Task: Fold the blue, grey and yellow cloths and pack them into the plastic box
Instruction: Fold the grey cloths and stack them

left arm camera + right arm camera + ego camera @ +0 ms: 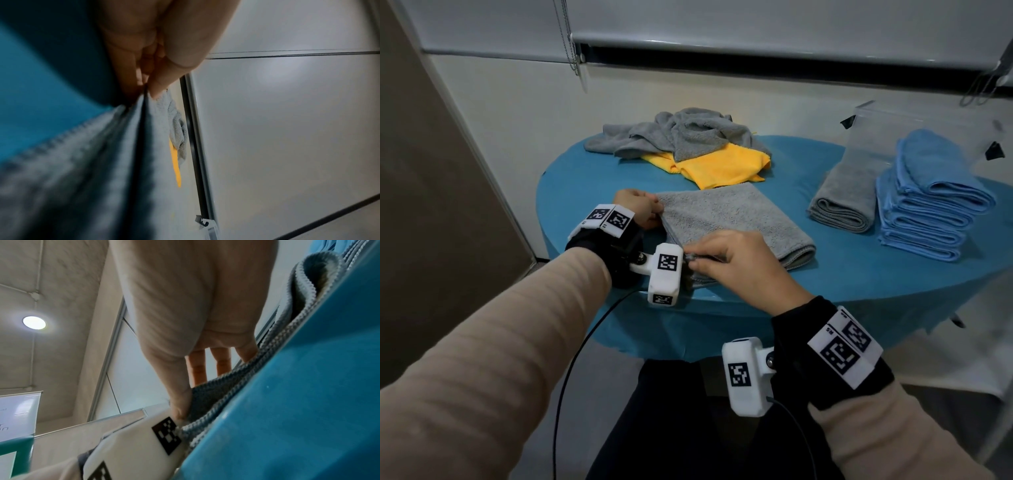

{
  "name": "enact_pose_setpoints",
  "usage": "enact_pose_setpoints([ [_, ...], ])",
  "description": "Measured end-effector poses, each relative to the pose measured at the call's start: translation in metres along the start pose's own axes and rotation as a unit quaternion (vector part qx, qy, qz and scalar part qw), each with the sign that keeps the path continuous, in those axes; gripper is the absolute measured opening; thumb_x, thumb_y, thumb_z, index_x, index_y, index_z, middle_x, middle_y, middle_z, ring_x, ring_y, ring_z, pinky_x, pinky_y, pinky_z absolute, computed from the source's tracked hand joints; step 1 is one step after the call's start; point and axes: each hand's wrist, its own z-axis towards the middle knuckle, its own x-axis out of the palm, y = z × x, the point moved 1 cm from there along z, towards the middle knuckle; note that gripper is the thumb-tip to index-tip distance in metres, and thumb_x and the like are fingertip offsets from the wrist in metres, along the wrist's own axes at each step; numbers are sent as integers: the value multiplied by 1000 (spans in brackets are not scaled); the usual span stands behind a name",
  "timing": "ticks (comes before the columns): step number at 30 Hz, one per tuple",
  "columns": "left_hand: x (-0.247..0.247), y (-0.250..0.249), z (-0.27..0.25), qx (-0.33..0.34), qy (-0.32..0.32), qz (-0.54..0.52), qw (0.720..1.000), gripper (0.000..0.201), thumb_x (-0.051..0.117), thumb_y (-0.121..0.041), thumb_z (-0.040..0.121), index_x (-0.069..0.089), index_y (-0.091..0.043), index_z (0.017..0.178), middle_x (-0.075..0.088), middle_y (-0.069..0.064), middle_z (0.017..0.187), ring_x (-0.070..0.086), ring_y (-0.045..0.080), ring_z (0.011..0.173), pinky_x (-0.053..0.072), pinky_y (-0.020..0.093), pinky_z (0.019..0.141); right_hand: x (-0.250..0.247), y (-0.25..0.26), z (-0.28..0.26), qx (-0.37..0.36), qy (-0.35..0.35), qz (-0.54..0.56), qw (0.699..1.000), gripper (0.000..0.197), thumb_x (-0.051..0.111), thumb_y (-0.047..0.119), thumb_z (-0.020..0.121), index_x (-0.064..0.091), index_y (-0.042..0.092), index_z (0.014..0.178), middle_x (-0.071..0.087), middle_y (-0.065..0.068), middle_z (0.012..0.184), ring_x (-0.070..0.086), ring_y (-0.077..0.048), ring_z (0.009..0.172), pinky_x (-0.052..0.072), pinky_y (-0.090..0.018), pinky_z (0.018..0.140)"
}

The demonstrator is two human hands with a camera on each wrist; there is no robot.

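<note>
Both hands are on the same grey cloth (726,222), which lies folded over on the round table with the teal cover (842,270), right at the near edge in front of the person. The left hand (638,207) pinches the far-left corner of it; in the left wrist view the thumb and fingers (162,86) are pressed together on the doubled edge, so two layers are caught in the pinch. The right hand (736,262) pinches the near-left corner, thumb under and fingers over the stitched hem (the right wrist view shows the thumb tip pressed into the cloth, with the other fingers fairly straight beyond it). The fold itself runs along the right side of the cloth, where it rounds over.

Farther back on the table is a crumpled pile of grey cloths (681,135) lying partly over a yellow cloth (722,166), neither folded. Off to the right there's one folded grey cloth (846,195), and just beside it a neat stack of folded blue cloths (928,205). Behind those two stands the clear plastic box (887,126), hard to make out since it's see-through; I can't tell whether the folded cloths touch its wall.

White tagged camera blocks sit on both wrists over black wrist bands, with beige sleeves behind them.
</note>
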Motion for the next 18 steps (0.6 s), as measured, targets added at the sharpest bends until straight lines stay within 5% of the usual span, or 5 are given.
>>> enact_pose_setpoints([
  [4, 1, 1, -1, 11, 7, 16, 1000, 33, 51, 15, 86, 45, -9, 64, 49, 7, 67, 48, 15, 60, 48, 24, 53, 5, 0, -2, -20, 41, -20, 999, 19, 73, 11, 79, 75, 6, 98, 73, -5, 99, 66, -16, 94, 46, -25, 90],
  [8, -1, 1, -4, 27, 35, 36, 998, 28, 48, 14, 88, 57, -5, 69, 56, 7, 74, 55, 15, 66, 51, 15, 50, 5, 0, -4, -22, 67, -51, 996, 25, 71, 14, 81, 73, 7, 105, 69, -3, 116, 61, -14, 108, 26, 6, 84],
  [10, -2, -1, -6, 34, 36, 51, 997, 21, 52, 13, 86, 62, -2, 76, 59, 8, 79, 59, 21, 74, 54, 18, 61, 4, 0, -4, -25, 82, -82, 993, 28, 68, 19, 85, 70, 11, 111, 64, 0, 124, 56, -12, 115, 19, 6, 83],
  [14, -3, -15, -15, 84, 72, 223, 968, 50, 66, 1, 82, 54, -7, 130, 56, 4, 114, 53, 21, 104, 43, 17, 77, -11, 5, -6, 29, 125, -41, 991, 29, 63, 22, 89, 68, 16, 116, 64, 5, 123, 56, -5, 113, 30, -6, 92],
  [18, -1, -36, -26, 238, 44, 395, 886, 57, 71, -22, 81, 50, -20, 135, 36, 6, 144, 39, 22, 130, 33, 24, 99, -60, -15, 4, 119, -113, 65, 984, 19, 61, 17, 90, 72, 18, 106, 68, 6, 97, 60, -5, 90, 44, -18, 82],
])
